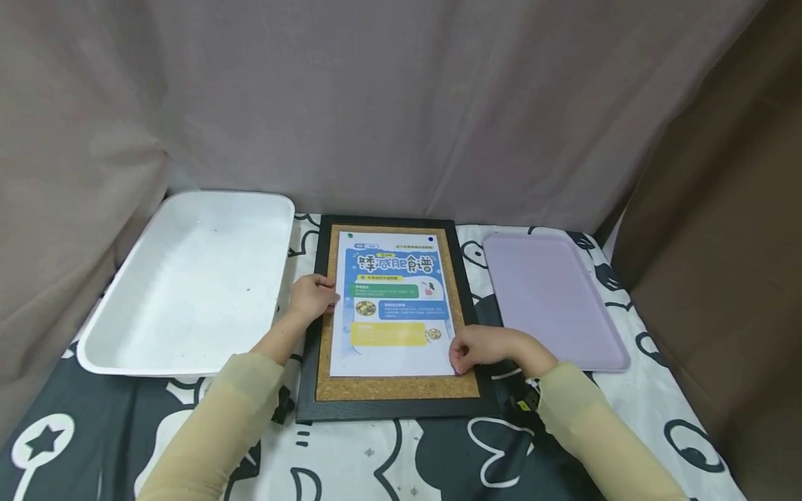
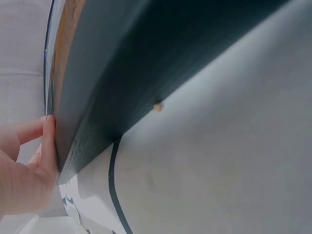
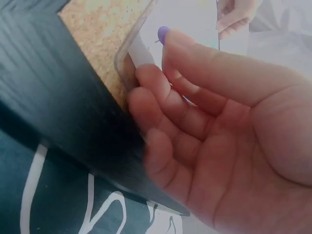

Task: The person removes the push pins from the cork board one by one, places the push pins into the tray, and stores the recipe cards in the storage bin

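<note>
A printed sheet with blue, green and yellow panels lies on a cork board with a black frame. A green pin and a blue pin stand at its top corners. My left hand rests at the sheet's left edge, fingertips touching it. At the lower right corner my right hand pinches a purple push pin between thumb and index finger. The other fingers of that hand curl at the sheet's edge; whether the pin's point is in the cork cannot be seen.
To the left of the board is a white tray with a few tiny specks. A flat lilac tray lies on the right. Beneath is a patterned cloth; grey-brown curtains hang behind and at the sides.
</note>
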The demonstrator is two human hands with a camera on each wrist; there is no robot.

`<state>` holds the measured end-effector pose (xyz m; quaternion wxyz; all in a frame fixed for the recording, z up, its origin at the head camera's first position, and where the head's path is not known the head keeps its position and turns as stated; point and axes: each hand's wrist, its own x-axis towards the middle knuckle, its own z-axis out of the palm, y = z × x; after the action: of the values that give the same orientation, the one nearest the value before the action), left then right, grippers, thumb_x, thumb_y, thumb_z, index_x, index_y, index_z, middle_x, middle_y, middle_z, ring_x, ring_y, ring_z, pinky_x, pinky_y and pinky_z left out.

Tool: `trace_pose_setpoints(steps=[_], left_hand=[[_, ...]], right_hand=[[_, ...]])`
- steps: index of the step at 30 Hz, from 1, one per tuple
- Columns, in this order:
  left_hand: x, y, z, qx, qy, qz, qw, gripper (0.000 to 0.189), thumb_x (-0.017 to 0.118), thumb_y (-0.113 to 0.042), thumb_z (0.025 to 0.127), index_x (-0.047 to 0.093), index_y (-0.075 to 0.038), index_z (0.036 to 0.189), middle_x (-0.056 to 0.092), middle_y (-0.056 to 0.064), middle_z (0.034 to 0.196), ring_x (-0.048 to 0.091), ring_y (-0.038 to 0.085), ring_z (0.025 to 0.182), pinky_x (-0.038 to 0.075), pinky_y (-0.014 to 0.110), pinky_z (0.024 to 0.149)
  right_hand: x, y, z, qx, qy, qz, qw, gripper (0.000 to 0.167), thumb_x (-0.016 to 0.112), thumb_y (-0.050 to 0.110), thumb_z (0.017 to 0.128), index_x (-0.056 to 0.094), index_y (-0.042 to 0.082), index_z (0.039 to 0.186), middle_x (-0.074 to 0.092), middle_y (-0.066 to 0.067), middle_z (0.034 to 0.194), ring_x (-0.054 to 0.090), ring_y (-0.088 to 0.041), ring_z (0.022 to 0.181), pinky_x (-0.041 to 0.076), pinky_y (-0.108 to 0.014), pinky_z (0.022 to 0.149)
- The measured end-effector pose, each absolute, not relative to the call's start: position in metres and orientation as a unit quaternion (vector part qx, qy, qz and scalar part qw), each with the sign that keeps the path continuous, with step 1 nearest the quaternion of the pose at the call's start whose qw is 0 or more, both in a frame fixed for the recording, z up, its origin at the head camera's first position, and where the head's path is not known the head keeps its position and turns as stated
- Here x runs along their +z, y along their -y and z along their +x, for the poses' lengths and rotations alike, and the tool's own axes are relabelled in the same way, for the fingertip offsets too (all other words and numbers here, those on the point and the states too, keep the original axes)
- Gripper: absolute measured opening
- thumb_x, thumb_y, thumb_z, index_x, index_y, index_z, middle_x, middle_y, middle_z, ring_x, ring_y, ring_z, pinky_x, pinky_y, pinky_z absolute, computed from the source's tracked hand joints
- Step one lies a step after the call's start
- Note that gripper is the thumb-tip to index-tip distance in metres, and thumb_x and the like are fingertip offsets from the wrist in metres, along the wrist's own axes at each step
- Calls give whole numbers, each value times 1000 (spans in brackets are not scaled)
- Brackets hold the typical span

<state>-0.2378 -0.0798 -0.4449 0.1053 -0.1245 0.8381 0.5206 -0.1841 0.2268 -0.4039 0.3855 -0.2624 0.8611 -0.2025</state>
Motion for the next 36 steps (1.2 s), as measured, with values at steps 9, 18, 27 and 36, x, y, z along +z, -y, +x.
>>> trace_pose_setpoints(steps=[9, 18, 27, 36], left_hand=[[-446, 84, -242, 530, -832, -121, 108, 29, 62, -1, 85, 58, 1, 113, 64, 19, 105, 68, 23, 83, 58, 20, 62], [-446, 88, -241, 529, -833, -120, 112, 30, 61, -3, 86, 57, 1, 115, 63, 19, 106, 67, 22, 82, 58, 20, 62], [-444, 86, -237, 523, -837, -117, 108, 29, 61, -3, 86, 57, 1, 114, 63, 18, 103, 67, 22, 84, 57, 18, 60], [-445, 83, -234, 527, -836, -112, 104, 27, 62, -4, 86, 57, 1, 112, 66, 19, 103, 68, 24, 85, 58, 20, 61]], right_hand=[[-395, -225, -183, -247, -887, -211, 328, 14, 57, 5, 88, 62, 2, 76, 44, 4, 63, 40, -10, 59, 33, -19, 54], [-389, -226, -186, -292, -909, -157, 251, 15, 55, 5, 90, 59, 0, 77, 49, -3, 65, 41, -12, 58, 35, -22, 52], [-387, -234, -191, -322, -918, -108, 205, 13, 56, 8, 90, 62, -1, 83, 62, -10, 82, 50, -17, 75, 43, -25, 66], [-376, -242, -193, -339, -919, -63, 191, 12, 60, 10, 84, 62, -1, 81, 63, -14, 78, 55, -23, 75, 49, -26, 61]])
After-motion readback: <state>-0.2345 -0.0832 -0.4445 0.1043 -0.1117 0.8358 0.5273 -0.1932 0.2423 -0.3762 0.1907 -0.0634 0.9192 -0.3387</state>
